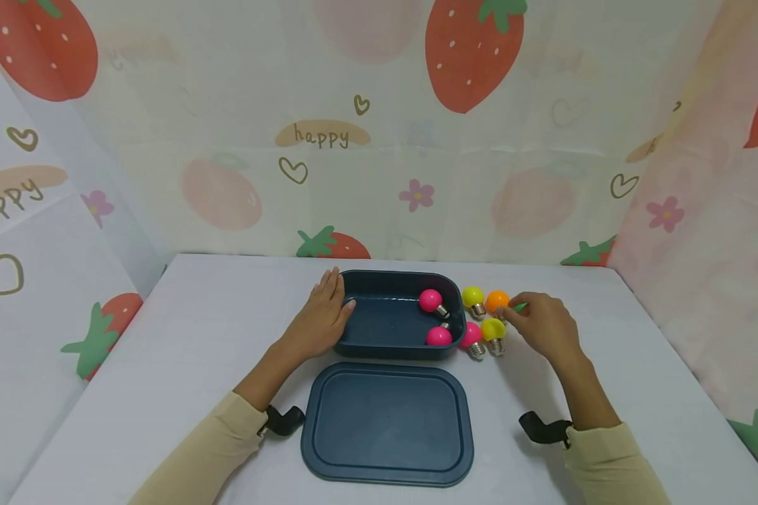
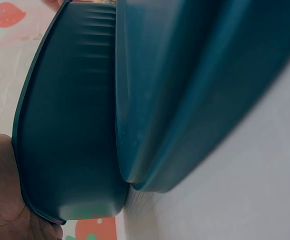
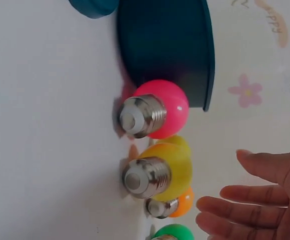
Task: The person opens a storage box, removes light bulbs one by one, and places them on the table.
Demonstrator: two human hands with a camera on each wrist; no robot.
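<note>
My left hand (image 1: 322, 315) rests with straight fingers against the left end of a dark blue box (image 1: 373, 319). Inside the box, toward its right end, lie two pink light bulbs, an upper bulb (image 1: 429, 300) and a lower bulb (image 1: 439, 337). Just right of the box are a pink bulb (image 3: 175, 107), a yellow bulb (image 3: 180, 172), a second yellow bulb (image 1: 472, 295), an orange bulb (image 3: 186, 201) and a green bulb (image 3: 175, 231). Beside them hovers my right hand (image 3: 270, 200), fingers spread and nothing in them; it covers most of the green bulb in the head view.
A dark blue lid (image 1: 388, 424) lies flat in front of the box, close to its near side. The white table (image 1: 227, 294) ends at a strawberry-patterned cloth (image 1: 455, 175) behind, with more cloth at both sides.
</note>
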